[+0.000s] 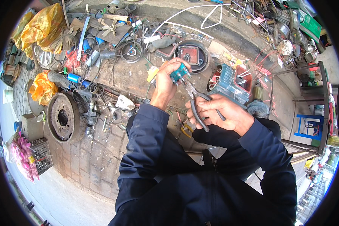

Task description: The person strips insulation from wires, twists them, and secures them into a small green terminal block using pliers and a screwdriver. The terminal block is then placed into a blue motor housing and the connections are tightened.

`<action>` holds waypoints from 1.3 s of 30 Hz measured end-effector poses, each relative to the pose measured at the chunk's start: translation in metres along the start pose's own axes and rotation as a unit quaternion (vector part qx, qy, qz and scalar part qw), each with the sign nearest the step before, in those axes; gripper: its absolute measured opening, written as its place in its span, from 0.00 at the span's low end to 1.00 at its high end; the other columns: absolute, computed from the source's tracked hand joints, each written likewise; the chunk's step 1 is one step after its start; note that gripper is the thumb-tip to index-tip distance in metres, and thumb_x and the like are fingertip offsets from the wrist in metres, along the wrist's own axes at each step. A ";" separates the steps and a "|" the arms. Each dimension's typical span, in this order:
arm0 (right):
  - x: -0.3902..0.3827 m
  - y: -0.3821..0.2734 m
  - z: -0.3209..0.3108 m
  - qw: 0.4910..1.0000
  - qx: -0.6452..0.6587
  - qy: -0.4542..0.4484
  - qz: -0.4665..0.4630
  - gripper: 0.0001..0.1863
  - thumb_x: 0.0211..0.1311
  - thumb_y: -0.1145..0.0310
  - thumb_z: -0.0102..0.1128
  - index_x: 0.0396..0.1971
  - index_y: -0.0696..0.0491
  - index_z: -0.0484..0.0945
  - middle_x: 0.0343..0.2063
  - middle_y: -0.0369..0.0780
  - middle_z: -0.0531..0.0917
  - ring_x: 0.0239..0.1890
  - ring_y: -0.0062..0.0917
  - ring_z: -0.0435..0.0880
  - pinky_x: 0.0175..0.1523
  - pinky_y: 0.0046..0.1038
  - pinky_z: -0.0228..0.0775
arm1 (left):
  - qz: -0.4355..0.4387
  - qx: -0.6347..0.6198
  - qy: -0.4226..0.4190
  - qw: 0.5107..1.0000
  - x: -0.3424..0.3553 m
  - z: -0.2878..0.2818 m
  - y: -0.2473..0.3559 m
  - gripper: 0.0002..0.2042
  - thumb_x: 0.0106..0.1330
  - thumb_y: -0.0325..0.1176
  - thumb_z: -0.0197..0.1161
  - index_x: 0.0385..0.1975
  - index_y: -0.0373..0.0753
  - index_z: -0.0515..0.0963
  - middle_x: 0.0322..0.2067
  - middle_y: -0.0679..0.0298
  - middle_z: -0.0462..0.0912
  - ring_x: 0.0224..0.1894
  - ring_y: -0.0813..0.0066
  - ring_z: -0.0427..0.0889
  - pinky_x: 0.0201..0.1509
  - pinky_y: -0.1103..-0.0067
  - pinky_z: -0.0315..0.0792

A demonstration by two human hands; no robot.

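Navy jacket sleeves (143, 130) rise from the lower edge, nearest the camera, over dark trousers (177, 154). Right of centre, the right hand (224, 112) is curled round a pair of pliers (192, 92), its fingers on one dark handle and the other handle near the thumb; the two handles stand apart. Just above the middle of the frame, the left hand (166, 83) is closed on a small green part (179, 73), thumb and fingers pinching its sides. The pliers' jaws reach the part's lower edge; whether they bite on it, I cannot tell.

Beyond the right hand sits a blue machine casing (229, 84) with a red-edged opening. Above the green part lies a round dark pan (204, 56) with a red square piece (188, 55) in it. At left stands a rusty wheel (56, 118). Farther off, at upper right, pale marks on a green sheet (310, 27) are too small to read.
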State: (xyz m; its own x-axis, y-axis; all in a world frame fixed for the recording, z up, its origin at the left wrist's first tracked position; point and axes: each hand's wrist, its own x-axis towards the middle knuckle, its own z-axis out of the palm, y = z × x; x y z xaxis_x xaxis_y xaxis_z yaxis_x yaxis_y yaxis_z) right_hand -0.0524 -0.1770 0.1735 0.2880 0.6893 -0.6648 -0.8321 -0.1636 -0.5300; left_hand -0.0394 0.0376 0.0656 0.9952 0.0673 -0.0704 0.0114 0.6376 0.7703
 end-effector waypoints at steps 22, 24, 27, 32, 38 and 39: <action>0.009 0.029 -0.012 0.910 -0.373 0.177 -0.030 0.17 0.70 0.67 0.58 0.48 0.66 0.71 0.34 0.57 0.82 0.42 0.49 0.86 0.45 0.47 0.76 | -0.036 0.202 0.017 0.979 -0.006 0.010 -0.006 0.12 0.68 0.36 0.56 0.33 0.38 0.85 0.30 0.71 0.82 0.32 0.85 0.71 0.37 0.83 0.63; 0.011 0.030 -0.013 0.746 -0.607 0.236 -0.141 0.17 0.70 0.67 0.59 0.50 0.64 0.71 0.33 0.57 0.81 0.41 0.48 0.86 0.42 0.45 0.76 | -0.017 0.239 0.043 0.970 -0.004 0.012 -0.009 0.11 0.68 0.34 0.56 0.33 0.37 0.85 0.29 0.71 0.82 0.33 0.82 0.72 0.40 0.82 0.64; 0.012 0.026 -0.012 0.685 -0.666 0.259 -0.145 0.17 0.70 0.67 0.61 0.50 0.63 0.73 0.35 0.54 0.83 0.39 0.46 0.86 0.42 0.41 0.76 | -0.027 0.263 0.063 0.962 0.000 0.013 -0.011 0.12 0.68 0.34 0.56 0.34 0.36 0.85 0.31 0.69 0.83 0.33 0.80 0.74 0.42 0.81 0.66; 0.004 0.010 -0.015 0.981 -0.165 0.099 0.006 0.14 0.74 0.68 0.59 0.52 0.61 0.77 0.43 0.47 0.87 0.45 0.36 0.89 0.48 0.34 0.80 | -0.067 0.084 0.088 0.990 0.003 0.001 -0.005 0.13 0.69 0.36 0.54 0.36 0.33 0.82 0.33 0.60 0.84 0.27 0.80 0.74 0.28 0.83 0.64; 0.000 0.008 -0.008 1.000 0.005 0.000 -0.007 0.18 0.76 0.63 0.58 0.56 0.59 0.78 0.48 0.48 0.87 0.50 0.37 0.88 0.50 0.38 0.81 | -0.062 -0.019 0.043 0.997 0.003 -0.002 -0.001 0.13 0.66 0.39 0.58 0.38 0.33 0.80 0.35 0.56 0.85 0.28 0.75 0.78 0.27 0.84 0.67; 0.000 0.007 -0.007 1.000 0.022 -0.012 -0.005 0.18 0.76 0.63 0.58 0.57 0.60 0.77 0.49 0.49 0.86 0.50 0.38 0.88 0.50 0.39 0.81 | -0.052 -0.021 0.036 0.998 0.002 -0.001 -0.001 0.13 0.67 0.38 0.57 0.38 0.33 0.81 0.34 0.57 0.85 0.28 0.76 0.78 0.28 0.83 0.67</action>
State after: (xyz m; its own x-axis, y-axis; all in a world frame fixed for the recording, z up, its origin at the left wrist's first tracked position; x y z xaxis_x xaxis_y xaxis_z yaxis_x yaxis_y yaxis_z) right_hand -0.0548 -0.1832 0.1656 0.2852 0.7068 -0.6474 -0.8492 -0.1269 -0.5126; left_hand -0.0372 0.0383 0.0639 0.9792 0.0539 -0.1956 0.1085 0.6753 0.7295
